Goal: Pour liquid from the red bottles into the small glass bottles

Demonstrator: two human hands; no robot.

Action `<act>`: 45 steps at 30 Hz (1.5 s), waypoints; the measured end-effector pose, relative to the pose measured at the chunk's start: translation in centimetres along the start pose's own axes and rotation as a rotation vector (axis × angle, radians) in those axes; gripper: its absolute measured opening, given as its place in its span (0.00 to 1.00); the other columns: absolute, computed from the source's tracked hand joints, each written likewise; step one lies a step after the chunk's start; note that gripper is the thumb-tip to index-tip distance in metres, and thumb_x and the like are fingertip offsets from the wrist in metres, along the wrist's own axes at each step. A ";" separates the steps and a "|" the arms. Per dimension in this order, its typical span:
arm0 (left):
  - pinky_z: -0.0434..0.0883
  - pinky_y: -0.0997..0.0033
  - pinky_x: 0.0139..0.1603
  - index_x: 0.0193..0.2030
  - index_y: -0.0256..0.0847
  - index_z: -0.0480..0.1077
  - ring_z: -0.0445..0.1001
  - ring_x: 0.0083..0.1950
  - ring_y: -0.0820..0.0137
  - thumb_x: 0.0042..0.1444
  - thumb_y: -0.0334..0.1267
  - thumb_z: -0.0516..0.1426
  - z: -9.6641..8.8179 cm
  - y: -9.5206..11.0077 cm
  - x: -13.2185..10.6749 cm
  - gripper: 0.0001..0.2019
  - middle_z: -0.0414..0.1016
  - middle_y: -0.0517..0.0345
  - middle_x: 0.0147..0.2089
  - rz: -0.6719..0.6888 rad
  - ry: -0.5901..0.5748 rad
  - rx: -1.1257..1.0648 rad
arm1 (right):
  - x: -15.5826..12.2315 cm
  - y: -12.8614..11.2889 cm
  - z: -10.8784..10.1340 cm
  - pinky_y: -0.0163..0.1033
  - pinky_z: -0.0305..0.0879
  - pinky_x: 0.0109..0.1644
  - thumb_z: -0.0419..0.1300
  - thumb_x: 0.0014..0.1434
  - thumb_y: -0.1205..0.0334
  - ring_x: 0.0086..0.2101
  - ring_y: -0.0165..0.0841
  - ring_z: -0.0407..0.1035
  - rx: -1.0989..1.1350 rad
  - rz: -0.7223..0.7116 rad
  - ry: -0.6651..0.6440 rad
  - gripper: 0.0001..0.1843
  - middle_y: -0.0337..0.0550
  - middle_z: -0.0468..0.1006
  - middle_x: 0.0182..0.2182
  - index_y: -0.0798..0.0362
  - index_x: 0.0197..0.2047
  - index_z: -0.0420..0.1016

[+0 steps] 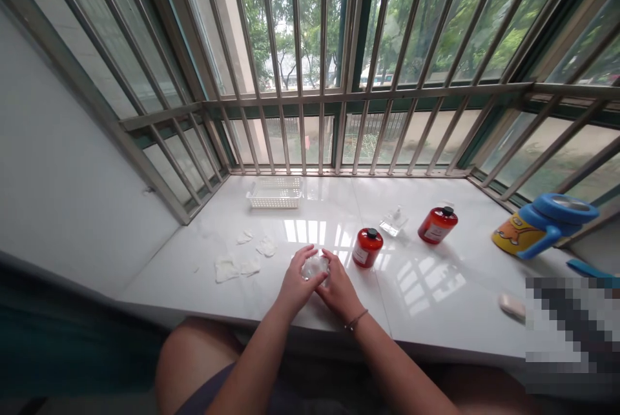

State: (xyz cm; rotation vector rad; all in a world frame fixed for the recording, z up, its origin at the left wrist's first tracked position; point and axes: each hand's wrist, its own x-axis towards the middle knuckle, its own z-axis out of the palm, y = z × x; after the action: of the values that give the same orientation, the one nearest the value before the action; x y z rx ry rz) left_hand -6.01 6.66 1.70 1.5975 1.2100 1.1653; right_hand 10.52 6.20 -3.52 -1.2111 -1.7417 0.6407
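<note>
Soft daylight enters through the windows ahead, and the bars cast striped glare onto the bright white surface; below its edge, shadow deepens. The clear object between the left hand and right hand looks washed out. Wide-angle distortion tilts the outer bars — the lower-left corner is blurred, the lower right partly pixelated.

The basket lies on the counter, behind the left fingers.
</note>
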 end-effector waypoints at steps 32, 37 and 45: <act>0.74 0.48 0.70 0.51 0.44 0.81 0.76 0.69 0.53 0.64 0.53 0.67 -2.3 2.7 0.6 0.17 0.74 0.46 0.66 0.070 0.149 -0.143 | -0.1 -0.9 -0.6 0.63 0.67 0.71 0.72 0.62 0.45 0.66 0.51 0.68 0.011 0.061 -0.020 0.49 0.57 0.69 0.66 0.45 0.76 0.50; 0.71 0.46 0.73 0.50 0.46 0.82 0.75 0.69 0.52 0.63 0.52 0.68 -2.3 2.2 0.7 0.15 0.76 0.46 0.65 0.095 0.138 -0.027 | -0.1 -0.6 -0.4 0.63 0.69 0.70 0.71 0.62 0.45 0.65 0.52 0.69 -0.005 0.054 -0.003 0.48 0.57 0.70 0.66 0.46 0.76 0.52; 0.72 0.47 0.72 0.51 0.47 0.81 0.75 0.68 0.52 0.64 0.52 0.67 -2.3 3.6 0.1 0.14 0.76 0.47 0.64 0.128 0.158 0.022 | -0.1 -0.6 -0.5 0.62 0.69 0.70 0.72 0.62 0.44 0.65 0.52 0.69 -0.002 0.053 -0.008 0.49 0.56 0.70 0.65 0.45 0.76 0.51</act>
State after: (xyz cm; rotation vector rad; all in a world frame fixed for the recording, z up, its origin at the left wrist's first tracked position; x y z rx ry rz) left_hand -7.39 6.10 5.72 1.6450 1.2385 1.3857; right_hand 10.68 5.84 -2.85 -1.2617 -1.7222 0.6764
